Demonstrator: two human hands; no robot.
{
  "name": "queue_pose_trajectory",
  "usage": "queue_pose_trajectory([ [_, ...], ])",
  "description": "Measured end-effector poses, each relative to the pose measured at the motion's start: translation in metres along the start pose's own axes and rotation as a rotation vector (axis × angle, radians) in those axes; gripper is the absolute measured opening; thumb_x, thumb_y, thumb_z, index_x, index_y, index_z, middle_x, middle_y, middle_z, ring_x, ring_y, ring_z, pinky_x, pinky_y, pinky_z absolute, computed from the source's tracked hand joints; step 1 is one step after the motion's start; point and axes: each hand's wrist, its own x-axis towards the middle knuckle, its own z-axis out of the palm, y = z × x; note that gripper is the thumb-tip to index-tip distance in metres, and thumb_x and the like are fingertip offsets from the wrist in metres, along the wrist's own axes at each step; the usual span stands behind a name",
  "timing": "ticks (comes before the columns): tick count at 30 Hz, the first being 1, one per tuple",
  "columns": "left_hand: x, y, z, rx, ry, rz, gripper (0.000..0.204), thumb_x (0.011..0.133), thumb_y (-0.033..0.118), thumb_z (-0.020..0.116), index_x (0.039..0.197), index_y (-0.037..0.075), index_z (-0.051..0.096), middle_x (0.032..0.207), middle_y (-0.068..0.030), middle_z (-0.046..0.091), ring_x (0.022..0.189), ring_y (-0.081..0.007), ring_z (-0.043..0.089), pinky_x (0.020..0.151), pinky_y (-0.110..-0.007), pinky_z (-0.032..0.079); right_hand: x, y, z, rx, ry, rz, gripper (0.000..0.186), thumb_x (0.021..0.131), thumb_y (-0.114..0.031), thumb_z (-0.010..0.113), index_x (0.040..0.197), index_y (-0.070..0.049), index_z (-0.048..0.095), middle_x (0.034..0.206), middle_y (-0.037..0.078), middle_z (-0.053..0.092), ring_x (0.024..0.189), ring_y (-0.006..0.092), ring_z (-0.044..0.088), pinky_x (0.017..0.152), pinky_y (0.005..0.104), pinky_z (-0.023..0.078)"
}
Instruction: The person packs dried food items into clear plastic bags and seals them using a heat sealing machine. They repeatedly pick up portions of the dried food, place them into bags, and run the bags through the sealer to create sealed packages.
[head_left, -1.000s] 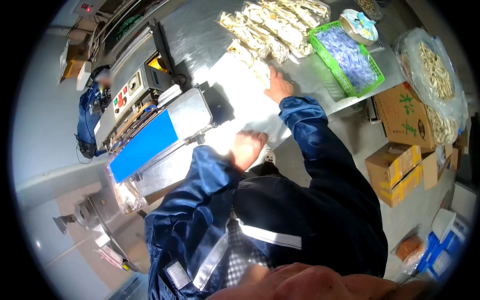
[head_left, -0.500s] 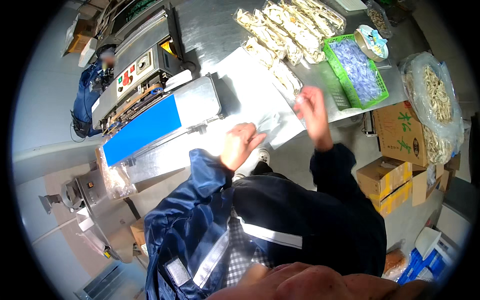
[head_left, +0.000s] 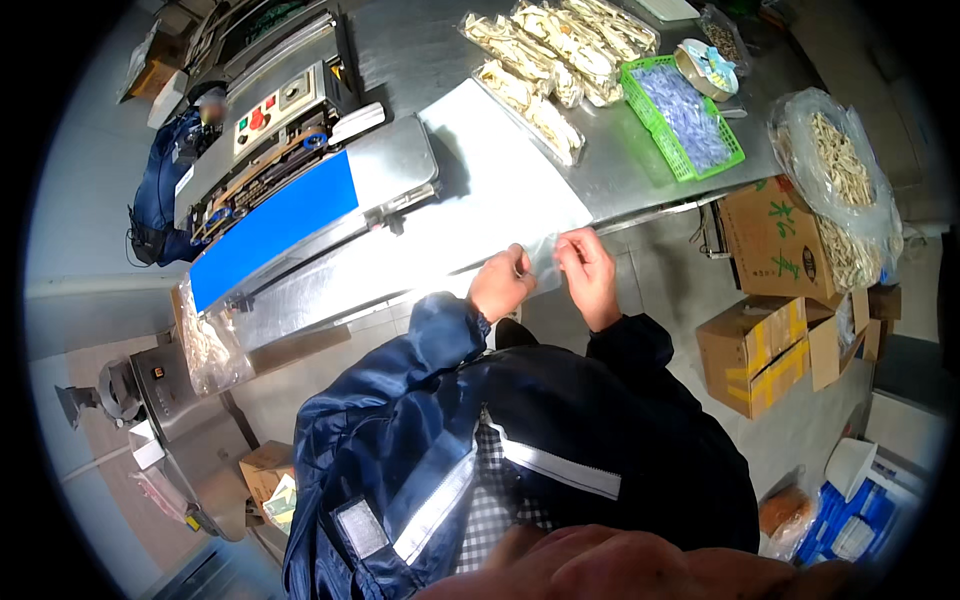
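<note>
My left hand (head_left: 505, 280) and my right hand (head_left: 590, 270) are close together at the front edge of the steel table, both with curled fingers pinching a thin clear plastic bag (head_left: 542, 262), whose outline is hard to make out. A white sheet (head_left: 490, 160) lies beneath and behind them. Beyond the sheet lie several clear packets of pale dried slices (head_left: 530, 110), beside a green plastic basket (head_left: 730, 150) of small lilac packets (head_left: 675, 110). To the left stands a sealing machine (head_left: 280, 110) with a control panel and a blue belt (head_left: 275, 220).
A tan bowl (head_left: 700, 70) stands behind the basket. At the right are a cardboard box (head_left: 765, 240), a large bag of dried slices (head_left: 840, 160) and taped boxes (head_left: 750, 360). A steel machine (head_left: 180, 430) stands lower left, a blue bundle (head_left: 170, 180) beyond the sealer.
My right hand has left the dried-slice packets and come down to the table's front edge, pinching the clear bag. My left hand has shifted slightly toward it. The view has shifted slightly.
</note>
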Motion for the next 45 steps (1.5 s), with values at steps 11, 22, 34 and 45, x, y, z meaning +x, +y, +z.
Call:
queue_pose_trajectory([
  [11,-0.044,-0.021,0.076,0.107,0.177,0.274,0.04,0.085,0.013,0.063,0.12,0.003,0.046,0.08,-0.0268,0.067,0.075,-0.0489,0.065,0.065,-0.057,0.05,-0.111,0.003,-0.001,-0.525,-0.079,-0.165,0.026,0.1,-0.009,0.053,0.123,0.001,0.054,0.125,0.022,0.057,0.116,0.037,0.058,0.097,0.0402,0.049],
  [22,-0.085,0.035,0.106,0.588,0.158,0.632,0.049,0.086,0.008,0.057,0.134,0.006,0.048,0.09,-0.0223,0.066,0.066,-0.0372,0.068,0.052,-0.045,0.054,-0.049,0.111,-0.001,1.181,-0.151,0.609,0.069,0.108,-0.037,0.046,0.16,-0.005,0.013,0.165,0.016,0.021,0.15,0.0323,0.026,0.124,0.0431,0.025],
  [34,-0.004,0.014,0.086,0.261,0.803,0.143,0.04,0.092,0.002,0.061,0.128,-0.002,0.043,0.13,-0.0246,0.046,0.112,-0.0412,0.054,0.094,-0.043,0.046,0.129,0.038,0.095,1.595,-0.221,0.484,0.068,0.102,-0.014,0.055,0.159,-0.014,0.018,0.152,0.023,0.038,0.14,0.036,0.043,0.118,0.0446,0.036],
  [45,0.043,-0.078,0.1,0.31,0.989,-0.065,0.014,0.093,-0.003,0.054,0.106,-0.003,0.052,0.123,-0.0251,0.054,0.108,-0.0403,0.054,0.087,-0.043,0.047,0.108,0.124,-0.038,0.112,-0.557,0.063,0.026,0.091,-0.003,0.062,0.115,0.003,0.069,0.112,0.019,0.072,0.105,0.0291,0.069,0.086,0.0346,0.054],
])
